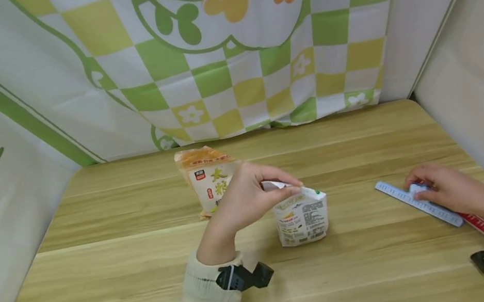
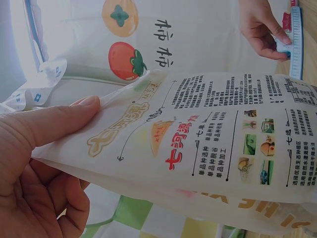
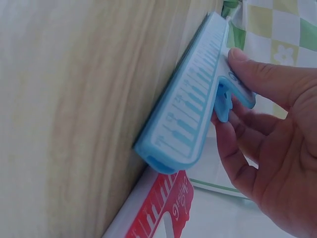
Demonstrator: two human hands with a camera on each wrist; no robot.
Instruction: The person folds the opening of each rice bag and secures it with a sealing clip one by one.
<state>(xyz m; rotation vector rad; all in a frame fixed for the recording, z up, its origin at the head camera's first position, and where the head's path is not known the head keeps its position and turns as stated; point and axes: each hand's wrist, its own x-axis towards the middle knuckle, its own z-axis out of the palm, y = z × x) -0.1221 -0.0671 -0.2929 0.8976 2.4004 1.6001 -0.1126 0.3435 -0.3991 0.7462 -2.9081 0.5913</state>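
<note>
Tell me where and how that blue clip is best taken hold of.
I'd take the blue clip by its handle tabs, around the middle of the long bar, coming from the person's right and pinching both tabs. They jut out on that side, where the right hand already grips; the red clip lies by the bar's near end, likely making that end more awkward.

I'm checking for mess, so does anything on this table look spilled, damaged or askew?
Nothing stands out; I see no spill or tear. The left hand pinches the white bag, the right hand holds the blue clip near the red clip. The orange-topped bag is partly hidden.
</note>
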